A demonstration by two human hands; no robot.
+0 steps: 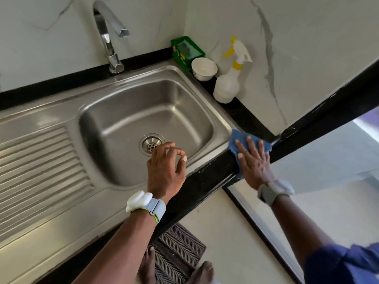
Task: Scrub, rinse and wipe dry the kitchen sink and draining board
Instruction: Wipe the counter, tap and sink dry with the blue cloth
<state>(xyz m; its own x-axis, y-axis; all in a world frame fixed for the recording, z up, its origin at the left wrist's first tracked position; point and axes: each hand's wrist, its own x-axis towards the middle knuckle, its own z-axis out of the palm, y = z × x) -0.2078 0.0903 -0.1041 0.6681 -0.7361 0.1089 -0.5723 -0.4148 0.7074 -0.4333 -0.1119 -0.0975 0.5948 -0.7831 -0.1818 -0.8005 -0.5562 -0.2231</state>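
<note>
Standing on a dark zigzag mat, the person's bare feet show at the bottom edge, below the black counter edge. Both forearms reach forward, each with a grey wristband carrying a white unit. The left hand is over the near rim of the sink, its fingers loosely curled and holding nothing; whether it touches the steel cannot be told. The right hand lies flat with fingers spread straight, pressing a blue cloth onto the counter's right corner, just beside the sink's rim. The steel basin has a round drain strainer in its floor, and the ribbed draining board stretches off to its left. Behind the basin a chrome tap rises against the marble-look wall. In the far right corner a green soap tray, a white bowl and a white spray bottle with a yellow trigger stand close together.
</note>
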